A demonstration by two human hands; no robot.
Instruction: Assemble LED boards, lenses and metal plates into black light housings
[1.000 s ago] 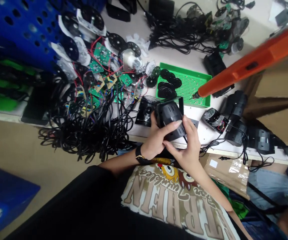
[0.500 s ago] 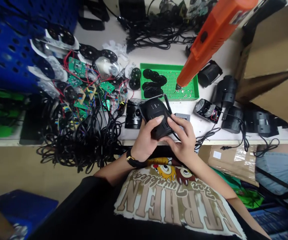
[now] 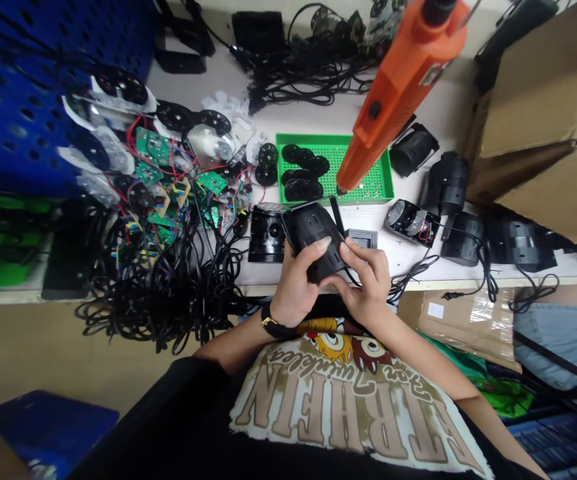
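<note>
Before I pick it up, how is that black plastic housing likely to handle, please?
The housing looks rigid, probably light for its size. Its curved body might roll when set down, and the thin bracket may be fragile.

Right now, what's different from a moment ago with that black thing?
The black plastic housing has turned, its slotted face now more upward, and the orange electric screwdriver looks steeper above the green tray. The left hand and right hand kept hold of the housing; nothing was let go.
</note>
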